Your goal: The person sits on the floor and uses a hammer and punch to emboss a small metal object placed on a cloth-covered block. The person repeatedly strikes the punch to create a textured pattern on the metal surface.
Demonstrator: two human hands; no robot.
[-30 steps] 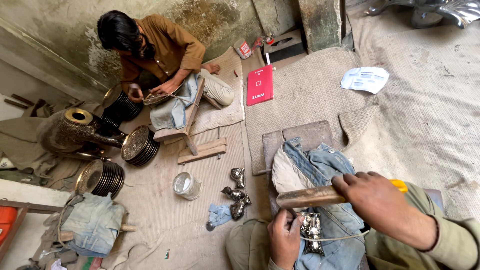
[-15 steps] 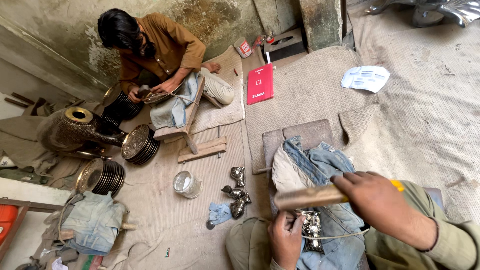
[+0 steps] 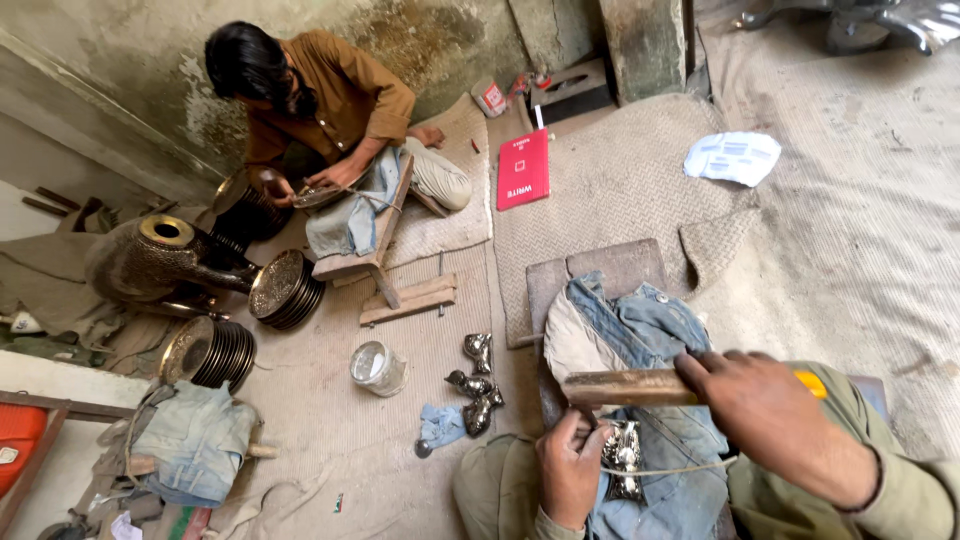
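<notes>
Bare matting [image 3: 880, 250] is lying open to the right of the hands [image 3: 690, 440], broken only by a white paper packet [image 3: 733, 157]. To the left, small cast metal pieces [image 3: 476, 385], a glass jar [image 3: 377, 367] and a blue rag [image 3: 439, 423] are crowding the floor; beyond them, stacked engraved plates [image 3: 285, 290] and wooden blocks [image 3: 408, 299] are blocking passage toward the seated co-worker [image 3: 320, 110].

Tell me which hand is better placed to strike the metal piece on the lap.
Right. The right hand grips the wooden-handled hammer, held level just above the shiny metal piece. The left hand is at the piece's edge, apparently steadying it on the denim cloth, so it probably isn't free.
</notes>
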